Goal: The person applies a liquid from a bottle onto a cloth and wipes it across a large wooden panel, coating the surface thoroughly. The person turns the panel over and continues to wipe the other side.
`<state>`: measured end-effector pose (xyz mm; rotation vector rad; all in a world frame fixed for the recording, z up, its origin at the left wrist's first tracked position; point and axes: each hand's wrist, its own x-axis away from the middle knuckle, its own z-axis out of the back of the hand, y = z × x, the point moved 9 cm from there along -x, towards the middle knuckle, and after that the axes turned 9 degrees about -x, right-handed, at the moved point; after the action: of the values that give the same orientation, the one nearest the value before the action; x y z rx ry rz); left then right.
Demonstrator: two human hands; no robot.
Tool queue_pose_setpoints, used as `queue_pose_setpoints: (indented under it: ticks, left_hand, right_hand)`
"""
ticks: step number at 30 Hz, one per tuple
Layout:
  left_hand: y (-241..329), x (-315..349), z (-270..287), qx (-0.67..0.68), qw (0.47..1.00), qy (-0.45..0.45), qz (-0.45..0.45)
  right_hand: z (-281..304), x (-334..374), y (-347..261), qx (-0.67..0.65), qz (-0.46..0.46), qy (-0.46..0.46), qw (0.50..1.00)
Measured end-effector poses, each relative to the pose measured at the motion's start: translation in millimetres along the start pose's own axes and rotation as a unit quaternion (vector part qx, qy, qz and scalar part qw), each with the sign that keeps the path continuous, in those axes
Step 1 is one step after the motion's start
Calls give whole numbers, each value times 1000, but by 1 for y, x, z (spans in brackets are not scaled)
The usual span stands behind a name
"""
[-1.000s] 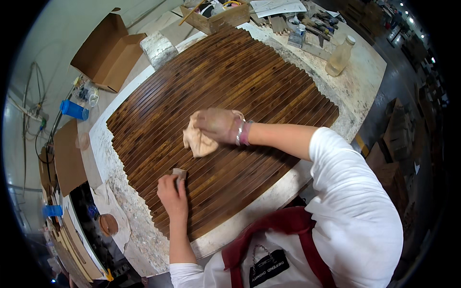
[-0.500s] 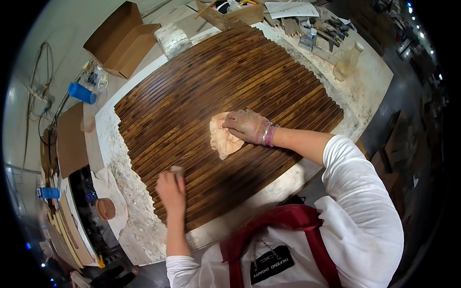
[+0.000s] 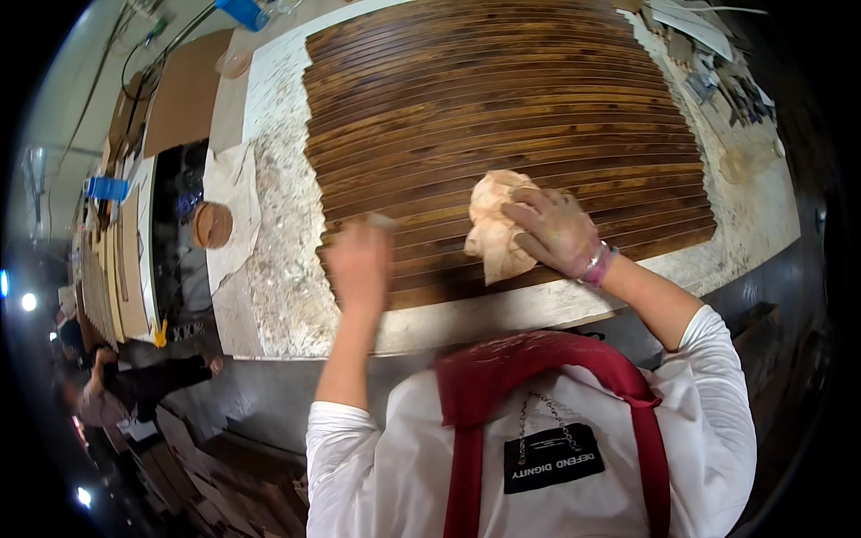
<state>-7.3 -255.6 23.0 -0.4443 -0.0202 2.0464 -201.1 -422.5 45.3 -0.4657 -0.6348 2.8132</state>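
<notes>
A wide, dark brown panel of narrow ridged wooden strips (image 3: 502, 99) lies on the table, its left and right edges zigzagged. My right hand (image 3: 560, 231), in a thin stained glove, presses a crumpled peach cloth (image 3: 495, 224) against the panel's near part, fingers curled over it. Near the panel's left front edge is my left hand (image 3: 360, 264), smeared by motion. Its fingers are closed around a small pale piece (image 3: 382, 221), mostly hidden; the kind cannot be made out.
Pale, stained tabletop (image 3: 287, 296) borders the panel. A brown round tub (image 3: 213, 225) stands at the left on paper. Hand tools (image 3: 740, 94) lie at the far right, a blue cup (image 3: 242, 13) at the far left. Another person (image 3: 134, 386) is in the lower left background.
The view has shifted and turned, so the panel sits higher and straighter. My right hand remains on the cloth; my left hand still grips the small pale piece near the panel's left edge.
</notes>
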Motion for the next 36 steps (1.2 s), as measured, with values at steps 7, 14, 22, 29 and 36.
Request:
queue_pose_setpoints:
  ticks: [7,14,22,29,36]
  left_hand:
    - [-89,6,40,251,954,95,131]
    - [-82,46,-26,52,994,-50,82]
    - [-265,13,-42,15,975,120,188]
    - [-183,14,-32,108,982,147,55]
    - [84,73,-16,170,951,-34,-256]
  right_hand:
    - [-10,-2,-8,-30,-10,20,999]
    - [-34,11,-29,-10,-13,-24,1000]
    - [-25,7,-13,-167,-60,51,983]
    - [53,45,37,-457,-217,366,781]
    - [-34,19,-92,-2,5,3,1000]
